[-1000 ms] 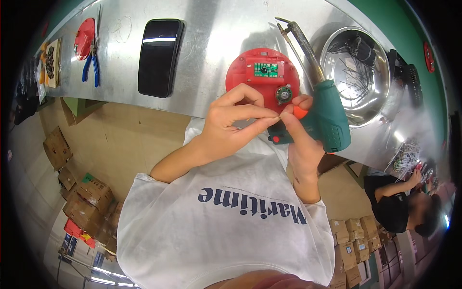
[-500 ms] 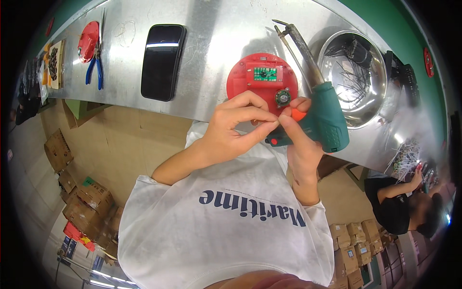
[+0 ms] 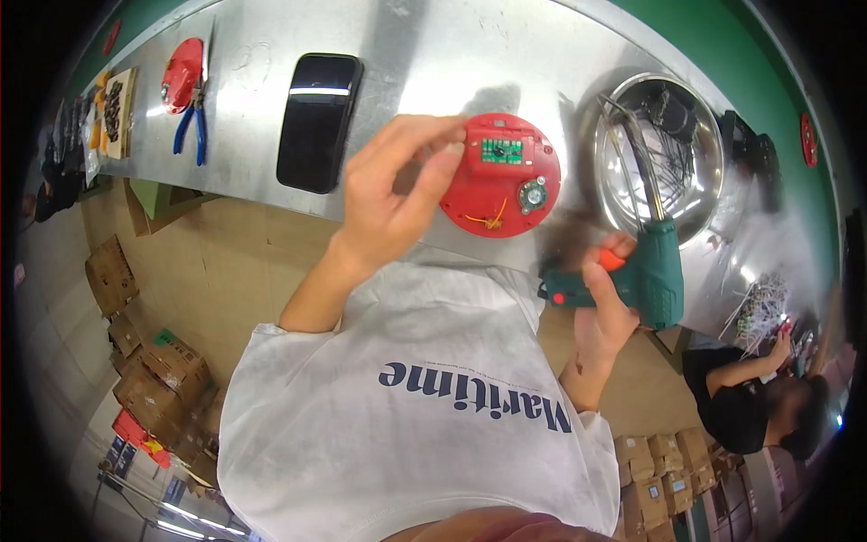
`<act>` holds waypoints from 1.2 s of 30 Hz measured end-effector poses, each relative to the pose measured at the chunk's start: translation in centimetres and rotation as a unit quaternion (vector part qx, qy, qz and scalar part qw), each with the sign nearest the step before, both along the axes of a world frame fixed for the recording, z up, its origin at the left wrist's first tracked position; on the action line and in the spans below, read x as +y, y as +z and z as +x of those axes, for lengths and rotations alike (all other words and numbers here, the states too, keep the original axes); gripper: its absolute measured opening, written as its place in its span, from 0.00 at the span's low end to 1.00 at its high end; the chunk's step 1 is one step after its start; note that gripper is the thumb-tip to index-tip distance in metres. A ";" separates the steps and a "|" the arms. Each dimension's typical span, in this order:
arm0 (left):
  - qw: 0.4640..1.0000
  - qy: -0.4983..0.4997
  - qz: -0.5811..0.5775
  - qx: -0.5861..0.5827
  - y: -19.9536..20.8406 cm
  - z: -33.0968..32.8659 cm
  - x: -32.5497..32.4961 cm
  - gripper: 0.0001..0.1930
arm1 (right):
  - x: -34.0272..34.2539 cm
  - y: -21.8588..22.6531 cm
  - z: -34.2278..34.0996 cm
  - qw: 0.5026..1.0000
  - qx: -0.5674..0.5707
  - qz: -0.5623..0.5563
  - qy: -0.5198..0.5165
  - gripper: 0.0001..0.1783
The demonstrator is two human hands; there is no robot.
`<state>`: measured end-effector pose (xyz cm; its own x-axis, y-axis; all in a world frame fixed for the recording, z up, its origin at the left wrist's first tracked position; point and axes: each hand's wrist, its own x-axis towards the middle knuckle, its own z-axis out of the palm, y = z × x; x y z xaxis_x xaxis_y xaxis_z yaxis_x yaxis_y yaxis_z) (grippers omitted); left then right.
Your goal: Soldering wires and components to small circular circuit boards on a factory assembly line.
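Observation:
My right hand is closed round the handle of a green soldering gun, its fingers at the orange trigger. The gun's long metal tip points up over the rim of a steel bowl. My left hand reaches the upper left edge of a red round plastic disc, fingers and thumb drawn together and slightly blurred. What they pinch, if anything, I cannot make out. The disc bears a green circuit board, a small round part and thin orange wires near its lower edge.
A black phone lies left of the disc on the metal table. Farther left are blue-handled pliers by another red disc. Dark thin pieces fill part of the bowl. At far right a person works beside a pile of wires.
My hands have parted. The left moved up and left to the disc's edge; the right drew the soldering gun down and right. The disc's orange wires are now uncovered.

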<state>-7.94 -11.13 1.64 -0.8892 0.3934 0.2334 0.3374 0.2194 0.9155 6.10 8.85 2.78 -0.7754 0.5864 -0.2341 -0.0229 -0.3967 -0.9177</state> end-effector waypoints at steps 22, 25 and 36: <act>0.859 0.423 -0.286 0.026 2.7 -17.7 -22.8 0.30 | 1.2 -0.4 1.2 0.999 -0.018 0.017 -0.025 0.22; 0.812 0.435 -0.384 -0.061 0.3 -19.2 -29.5 0.29 | 1.4 -0.3 1.0 0.999 -0.023 0.020 -0.025 0.22; 0.797 0.362 -0.347 0.337 -1.3 -26.5 -10.9 0.32 | 1.2 -1.1 1.9 0.998 -0.021 0.014 -0.050 0.22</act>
